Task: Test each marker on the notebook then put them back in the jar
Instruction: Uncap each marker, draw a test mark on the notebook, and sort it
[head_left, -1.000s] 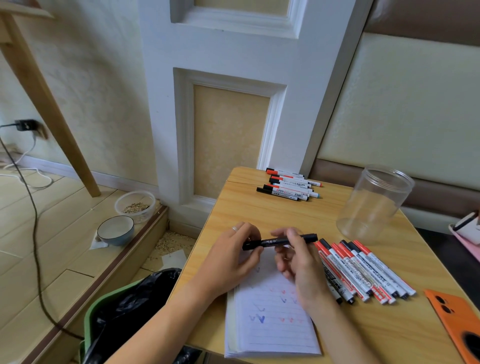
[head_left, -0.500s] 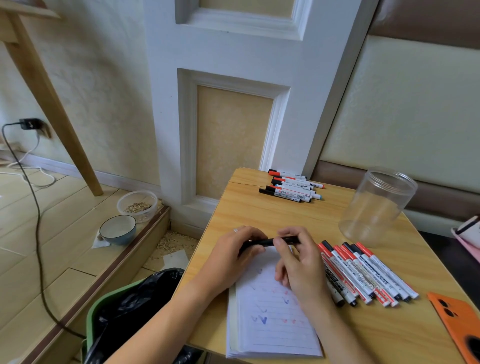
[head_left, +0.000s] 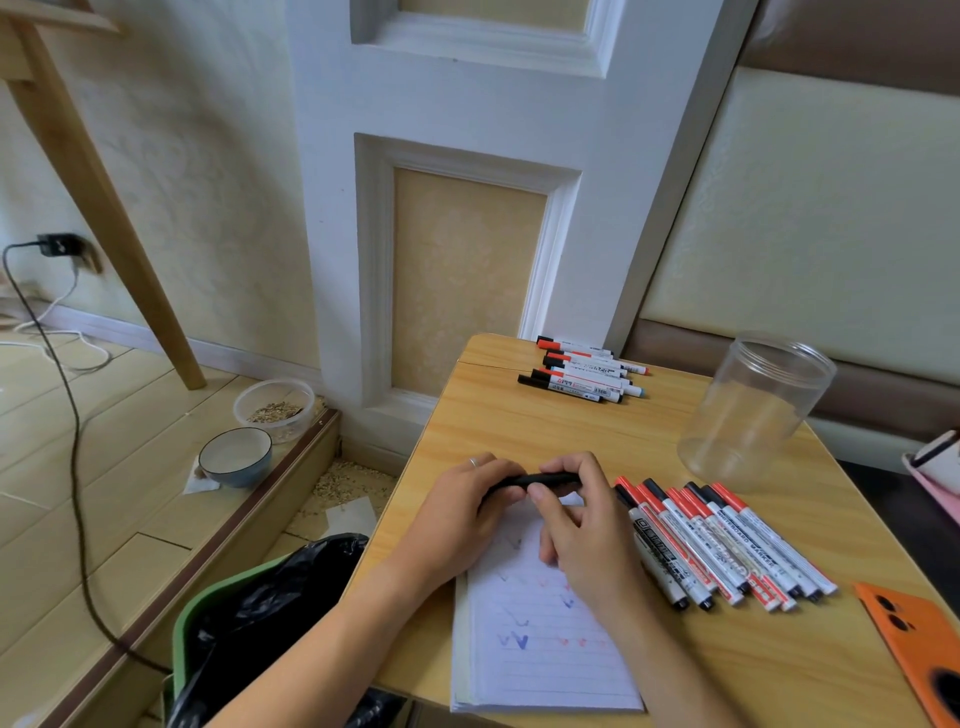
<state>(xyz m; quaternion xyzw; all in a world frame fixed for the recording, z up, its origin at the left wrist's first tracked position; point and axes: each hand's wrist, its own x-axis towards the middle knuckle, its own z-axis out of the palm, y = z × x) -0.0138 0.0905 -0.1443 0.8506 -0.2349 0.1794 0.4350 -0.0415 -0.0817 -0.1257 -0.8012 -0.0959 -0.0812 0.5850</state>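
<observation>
Both hands hold one black marker (head_left: 540, 479) level above the top of the lined notebook (head_left: 540, 654). My left hand (head_left: 460, 514) grips its left end and my right hand (head_left: 576, 525) pinches its right part; most of the marker is hidden by fingers. The notebook page carries small blue and red check marks. Several red- and black-capped markers (head_left: 727, 540) lie in a row right of my right hand. A second pile of markers (head_left: 584, 375) lies at the table's far edge. The clear plastic jar (head_left: 753, 410) stands upright, without markers, at the far right.
An orange phone case (head_left: 919, 644) lies at the table's (head_left: 519, 426) right front corner. A green bin with a black bag (head_left: 270, 623) stands left of the table. On the floor step sit a blue bowl (head_left: 236, 456) and a clear tub (head_left: 274, 408). A black cable (head_left: 72, 441) runs across the floor.
My hands have drawn closer together along the black marker, so less of it shows now. The right end that stuck out past my right hand is covered.
</observation>
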